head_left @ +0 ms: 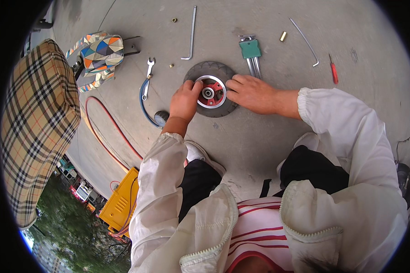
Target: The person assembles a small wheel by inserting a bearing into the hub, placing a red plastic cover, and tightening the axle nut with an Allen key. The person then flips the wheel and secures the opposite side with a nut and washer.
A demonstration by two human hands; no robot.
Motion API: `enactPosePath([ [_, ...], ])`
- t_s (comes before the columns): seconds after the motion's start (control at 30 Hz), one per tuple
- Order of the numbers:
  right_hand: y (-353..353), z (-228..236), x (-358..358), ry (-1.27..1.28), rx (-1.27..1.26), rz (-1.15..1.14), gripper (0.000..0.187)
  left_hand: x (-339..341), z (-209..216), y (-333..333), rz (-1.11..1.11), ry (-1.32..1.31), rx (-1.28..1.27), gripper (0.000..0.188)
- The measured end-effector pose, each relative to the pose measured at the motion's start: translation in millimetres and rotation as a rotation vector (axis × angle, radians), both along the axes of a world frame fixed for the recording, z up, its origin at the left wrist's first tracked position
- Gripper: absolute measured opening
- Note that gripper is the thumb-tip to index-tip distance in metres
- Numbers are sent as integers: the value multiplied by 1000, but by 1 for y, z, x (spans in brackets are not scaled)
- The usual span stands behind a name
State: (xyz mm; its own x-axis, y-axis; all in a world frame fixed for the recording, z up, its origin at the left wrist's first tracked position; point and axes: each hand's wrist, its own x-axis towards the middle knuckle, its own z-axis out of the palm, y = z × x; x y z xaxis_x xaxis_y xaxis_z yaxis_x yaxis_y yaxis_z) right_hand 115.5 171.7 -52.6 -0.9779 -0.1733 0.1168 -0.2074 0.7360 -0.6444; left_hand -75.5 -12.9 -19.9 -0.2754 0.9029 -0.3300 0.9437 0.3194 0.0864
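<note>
A small wheel [208, 93] lies flat on the concrete in front of me, with a black tyre, a silver rim and a red hub around a central bearing. My left hand [185, 99] grips its left side, thumb and fingers closed at the rim. On the opposite side my right hand [250, 93] has its curled fingers pressed on the tyre and rim edge. Both hands' undersides are hidden. Just beyond the right hand is a green hex key holder [250, 50] with silver keys. An open-end wrench [148, 77] lies left of the wheel, beside a blue hose [146, 107] ending at a round gauge [161, 118].
Beyond the wheel lie a long hex key [192, 34], another hex key [305, 41], a brass sleeve [283, 36] and a red screwdriver [334, 72]. At left are a patterned bag [102, 53], a plaid cover [41, 113], a red hose [109, 119] and a yellow case [120, 200].
</note>
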Motion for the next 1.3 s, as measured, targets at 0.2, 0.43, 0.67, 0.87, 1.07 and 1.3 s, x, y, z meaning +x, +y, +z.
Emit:
enactPosePath([
  [0.2,0,3,0,24,28,-4,20,-1,-5,-2,-4,46,-54,24],
  [0.43,-1,2,2,38,32,-17,19,0,-6,-4,-14,37,9,22],
  [0.67,4,-3,12,-2,-3,-57,25,4,-7,2,101,-14,-29,30],
  [0.87,103,15,66,-221,121,-807,35,2,-24,-27,906,-280,252,64],
  [1.07,155,1,156,-349,249,-1087,33,35,-27,-28,1688,-915,176,80],
  [1.3,147,-18,123,-367,235,-837,25,24,-38,-47,1687,-1290,304,79],
])
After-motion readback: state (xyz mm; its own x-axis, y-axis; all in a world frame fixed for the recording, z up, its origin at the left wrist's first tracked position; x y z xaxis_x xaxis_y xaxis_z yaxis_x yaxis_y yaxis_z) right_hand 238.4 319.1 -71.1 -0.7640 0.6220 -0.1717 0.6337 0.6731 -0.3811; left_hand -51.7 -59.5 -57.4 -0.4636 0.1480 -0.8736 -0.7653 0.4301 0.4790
